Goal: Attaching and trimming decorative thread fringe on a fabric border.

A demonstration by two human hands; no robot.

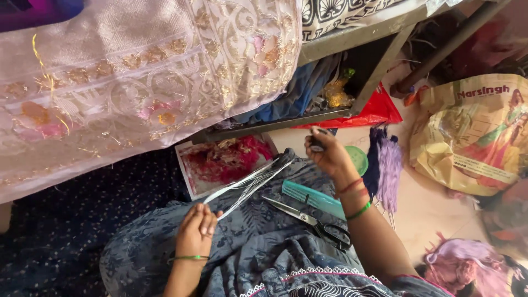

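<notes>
Blue patterned lap cloth (258, 247) carries open scissors (313, 221) under taut white threads (250, 184) pinched by left hand (195, 231), right hand (330, 154) gripping a small dark object; slack could snag them.

The small dark object (317, 144) in the right hand (330, 157) is unidentifiable.

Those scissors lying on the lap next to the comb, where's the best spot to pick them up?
By the black loop handles of the scissors, coming from the right, probably. The handles point toward the right hand's side, while the closed blades point left toward the thread strands.
</notes>
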